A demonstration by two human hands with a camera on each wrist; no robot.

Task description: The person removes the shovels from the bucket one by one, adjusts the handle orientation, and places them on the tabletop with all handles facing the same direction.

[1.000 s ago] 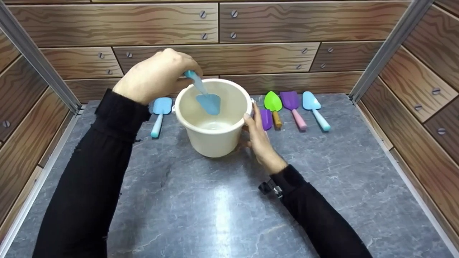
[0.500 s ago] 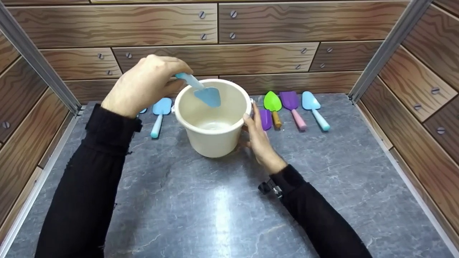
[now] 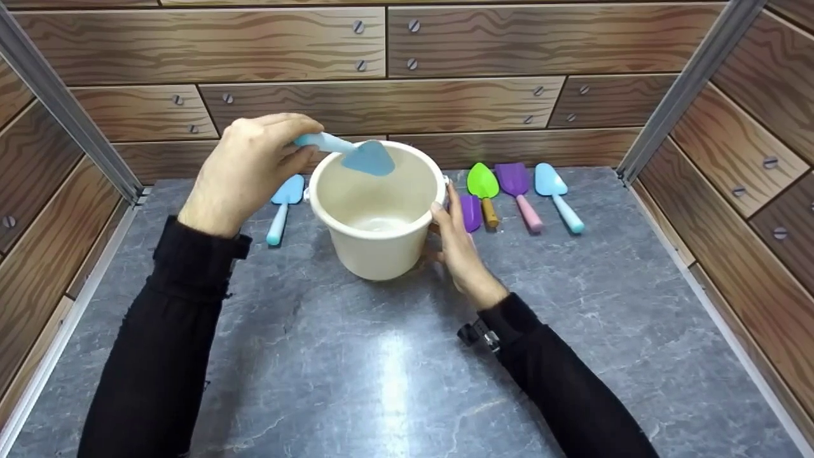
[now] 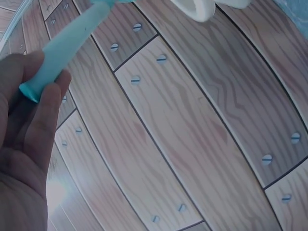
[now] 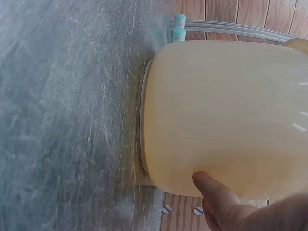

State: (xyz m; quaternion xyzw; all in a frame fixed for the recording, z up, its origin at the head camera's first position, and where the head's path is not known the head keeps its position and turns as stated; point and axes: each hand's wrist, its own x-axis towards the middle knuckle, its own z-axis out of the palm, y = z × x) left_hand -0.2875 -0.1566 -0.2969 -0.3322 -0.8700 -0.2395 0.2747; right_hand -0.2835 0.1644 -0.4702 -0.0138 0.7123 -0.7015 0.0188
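Observation:
In the head view, my left hand [image 3: 248, 168] pinches the end of a blue toy shovel's handle. The shovel [image 3: 370, 159] lies nearly level, its blade overlapping the upper inside of the cream bucket [image 3: 380, 257]. The left wrist view shows thumb and fingertips round its pale handle [image 4: 72, 45]. My right hand [image 3: 461, 254] rests along the bucket's right side with fingers fairly straight, the thumb at the rim. In the right wrist view a fingertip of my right hand [image 5: 226, 199] touches the bucket wall [image 5: 216, 110]. The bucket stands upright on the grey tabletop.
Another blue shovel [image 3: 280, 210] lies left of the bucket. To the right lie a purple shovel [image 3: 471, 212], a green trowel [image 3: 483, 181], a purple shovel with pink handle [image 3: 515, 181] and a blue trowel [image 3: 552, 180]. Wood-patterned walls [image 3: 292, 44] enclose the back and sides.
My left hand has moved left and slightly down. The shovel's blade has risen from deeper in the bucket to near rim height and turned level. The right hand and bucket stay put.

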